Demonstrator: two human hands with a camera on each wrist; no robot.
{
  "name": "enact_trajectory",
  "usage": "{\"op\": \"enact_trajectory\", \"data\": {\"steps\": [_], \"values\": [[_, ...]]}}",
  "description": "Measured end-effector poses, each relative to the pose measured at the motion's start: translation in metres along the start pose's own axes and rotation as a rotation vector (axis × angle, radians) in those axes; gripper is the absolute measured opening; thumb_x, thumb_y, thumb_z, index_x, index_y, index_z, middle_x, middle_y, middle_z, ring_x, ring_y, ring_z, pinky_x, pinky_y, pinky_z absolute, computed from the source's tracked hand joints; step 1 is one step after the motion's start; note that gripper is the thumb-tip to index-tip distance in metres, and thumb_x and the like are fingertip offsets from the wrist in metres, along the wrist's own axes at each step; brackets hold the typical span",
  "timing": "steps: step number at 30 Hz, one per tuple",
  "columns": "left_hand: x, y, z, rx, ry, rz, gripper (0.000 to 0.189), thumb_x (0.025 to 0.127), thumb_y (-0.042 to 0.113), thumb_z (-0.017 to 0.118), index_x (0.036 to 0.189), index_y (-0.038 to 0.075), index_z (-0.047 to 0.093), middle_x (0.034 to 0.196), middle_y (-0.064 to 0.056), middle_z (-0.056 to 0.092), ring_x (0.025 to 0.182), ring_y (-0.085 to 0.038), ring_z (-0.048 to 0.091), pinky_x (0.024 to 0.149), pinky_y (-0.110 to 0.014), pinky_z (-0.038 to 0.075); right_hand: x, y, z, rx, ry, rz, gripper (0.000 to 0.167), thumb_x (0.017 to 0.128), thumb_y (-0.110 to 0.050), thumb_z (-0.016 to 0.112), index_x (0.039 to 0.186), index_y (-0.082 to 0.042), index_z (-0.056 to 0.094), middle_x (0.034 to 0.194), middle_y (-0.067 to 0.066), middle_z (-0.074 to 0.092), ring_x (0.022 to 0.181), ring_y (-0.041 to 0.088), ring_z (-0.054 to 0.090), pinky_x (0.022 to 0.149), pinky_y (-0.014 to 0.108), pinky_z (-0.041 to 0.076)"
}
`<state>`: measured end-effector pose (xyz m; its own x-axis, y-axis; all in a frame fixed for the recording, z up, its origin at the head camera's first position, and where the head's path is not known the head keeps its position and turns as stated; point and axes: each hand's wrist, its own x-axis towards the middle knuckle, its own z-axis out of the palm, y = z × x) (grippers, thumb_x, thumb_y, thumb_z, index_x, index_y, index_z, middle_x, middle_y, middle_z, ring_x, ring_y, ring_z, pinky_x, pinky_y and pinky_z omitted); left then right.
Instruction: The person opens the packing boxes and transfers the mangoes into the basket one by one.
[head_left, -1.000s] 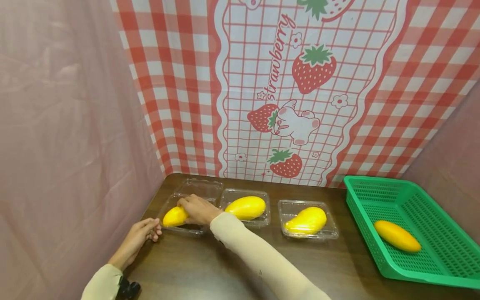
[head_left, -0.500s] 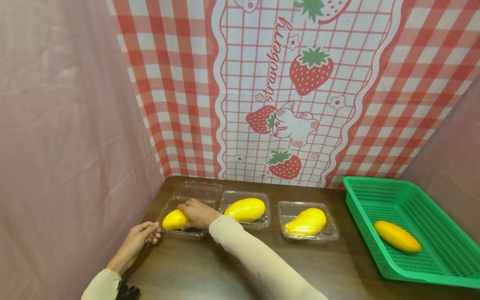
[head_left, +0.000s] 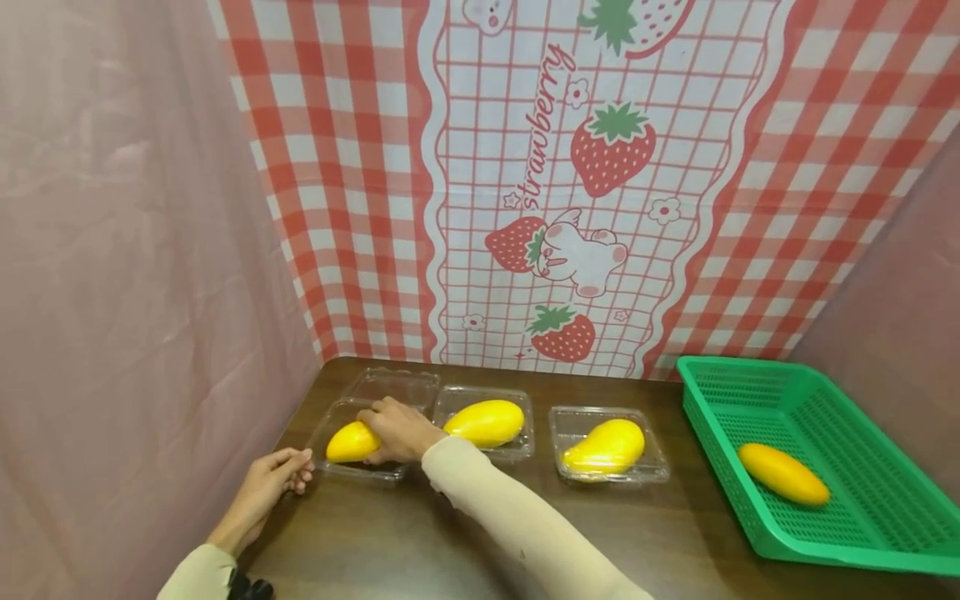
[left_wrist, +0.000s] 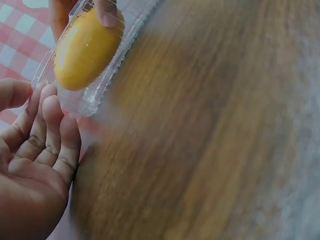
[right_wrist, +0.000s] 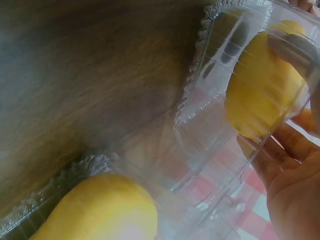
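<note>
Holding a mango (head_left: pixel 349 445) in right fingers (right_wrist: pixel 282 150), cloth (head_left: pixel 480 179) behind reading "strawberry"

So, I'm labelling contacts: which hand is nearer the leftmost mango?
Right. The right hand grips the leftmost mango; the left hand is to its left, apart from it, at the edge of the plastic clamshell.

We recorded a small curtained-off work area — brown wood-grain table (head_left: pixel 375 537), strawberry-printed checked cloth (head_left: pixel 555 175) behind, pinkish drapes (head_left: pixel 135 292) at both sides. The wider premises lay hidden; we could not determine their type.
</note>
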<state>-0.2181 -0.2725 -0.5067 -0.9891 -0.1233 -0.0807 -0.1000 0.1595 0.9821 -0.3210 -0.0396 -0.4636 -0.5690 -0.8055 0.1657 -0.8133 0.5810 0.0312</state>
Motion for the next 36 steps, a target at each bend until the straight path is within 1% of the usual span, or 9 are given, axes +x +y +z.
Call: {"op": "enact_trajectory", "data": {"steps": [5, 9, 13, 19, 24, 27, 31, 34, 36], "values": [[-0.001, 0.0, 0.001, 0.005, 0.007, 0.014, 0.035, 0.106, 0.027, 0.061, 0.1, -0.007, 0.066, 0.09, -0.01, 0.066, 0.075, -0.017, 0.061, 0.069, -0.028, 0.057, -0.004, 0.001, -0.006, 0.02, -0.002, 0.015, 0.066, 0.082, -0.049, 0.085, 0.136, -0.017, 0.063, 0.122, -0.001, 0.065, 0.105, 0.014, 0.056, 0.088, 0.024, 0.052], [-0.003, -0.001, 0.0, 0.007, 0.017, 0.028, 0.034, 0.106, 0.025, 0.06, 0.095, -0.007, 0.066, 0.089, -0.011, 0.066, 0.072, -0.017, 0.061, 0.068, -0.028, 0.057, -0.005, 0.001, -0.009, 0.03, 0.007, 0.01, 0.068, 0.082, -0.05, 0.085, 0.137, -0.017, 0.062, 0.126, 0.0, 0.064, 0.109, 0.015, 0.056, 0.092, 0.026, 0.052], [-0.003, -0.003, -0.001, 0.01, 0.021, 0.028, 0.034, 0.106, 0.026, 0.06, 0.093, -0.005, 0.066, 0.087, -0.011, 0.065, 0.071, -0.017, 0.06, 0.067, -0.028, 0.056, -0.005, 0.001, -0.011, 0.026, 0.028, 0.005, 0.068, 0.082, -0.05, 0.085, 0.136, -0.016, 0.063, 0.125, 0.0, 0.065, 0.109, 0.015, 0.056, 0.091, 0.025, 0.052], [-0.003, -0.001, -0.001, 0.011, 0.013, 0.031, 0.034, 0.106, 0.026, 0.06, 0.093, -0.005, 0.065, 0.085, -0.01, 0.065, 0.07, -0.017, 0.06, 0.067, -0.028, 0.056, -0.007, 0.002, -0.018, 0.028, 0.037, 0.028, 0.067, 0.082, -0.05, 0.085, 0.136, -0.017, 0.062, 0.123, 0.0, 0.064, 0.11, 0.015, 0.055, 0.089, 0.026, 0.053], [-0.002, -0.002, 0.001, 0.005, 0.017, 0.028, 0.035, 0.105, 0.028, 0.061, 0.093, -0.005, 0.066, 0.083, -0.007, 0.065, 0.069, -0.017, 0.061, 0.068, -0.028, 0.057, -0.01, 0.004, -0.019, 0.04, 0.042, 0.044, 0.068, 0.082, -0.049, 0.085, 0.136, -0.017, 0.062, 0.121, -0.001, 0.063, 0.109, 0.014, 0.055, 0.087, 0.026, 0.053], [-0.001, -0.003, 0.001, 0.001, 0.033, 0.03, 0.035, 0.105, 0.027, 0.061, 0.093, -0.005, 0.066, 0.081, -0.006, 0.066, 0.068, -0.017, 0.062, 0.067, -0.028, 0.057, -0.011, 0.006, -0.02, 0.041, 0.045, 0.045, 0.069, 0.082, -0.05, 0.085, 0.137, -0.016, 0.061, 0.122, 0.0, 0.063, 0.11, 0.014, 0.055, 0.088, 0.025, 0.053], [0.0, -0.003, 0.001, -0.011, 0.034, 0.05, 0.036, 0.106, 0.026, 0.061, 0.094, -0.008, 0.066, 0.083, -0.007, 0.066, 0.068, -0.016, 0.061, 0.066, -0.028, 0.057, -0.012, 0.008, -0.022, 0.038, 0.053, 0.045, 0.07, 0.083, -0.05, 0.084, 0.139, -0.016, 0.06, 0.124, 0.0, 0.062, 0.112, 0.015, 0.055, 0.091, 0.025, 0.052], [0.001, -0.002, 0.0, -0.024, 0.022, 0.06, 0.037, 0.106, 0.026, 0.06, 0.095, -0.009, 0.065, 0.086, -0.008, 0.065, 0.069, -0.015, 0.061, 0.066, -0.028, 0.057, -0.013, 0.009, -0.023, 0.041, 0.058, 0.049, 0.07, 0.083, -0.05, 0.083, 0.14, -0.016, 0.06, 0.125, 0.0, 0.062, 0.112, 0.014, 0.054, 0.092, 0.025, 0.052], [0.001, -0.002, 0.0, -0.025, 0.015, 0.051, 0.037, 0.106, 0.026, 0.06, 0.095, -0.009, 0.065, 0.086, -0.008, 0.065, 0.07, -0.015, 0.06, 0.065, -0.028, 0.057, -0.015, 0.009, -0.023, 0.051, 0.059, 0.051, 0.069, 0.084, -0.05, 0.083, 0.14, -0.016, 0.059, 0.125, 0.0, 0.062, 0.113, 0.015, 0.054, 0.092, 0.026, 0.052]]}}
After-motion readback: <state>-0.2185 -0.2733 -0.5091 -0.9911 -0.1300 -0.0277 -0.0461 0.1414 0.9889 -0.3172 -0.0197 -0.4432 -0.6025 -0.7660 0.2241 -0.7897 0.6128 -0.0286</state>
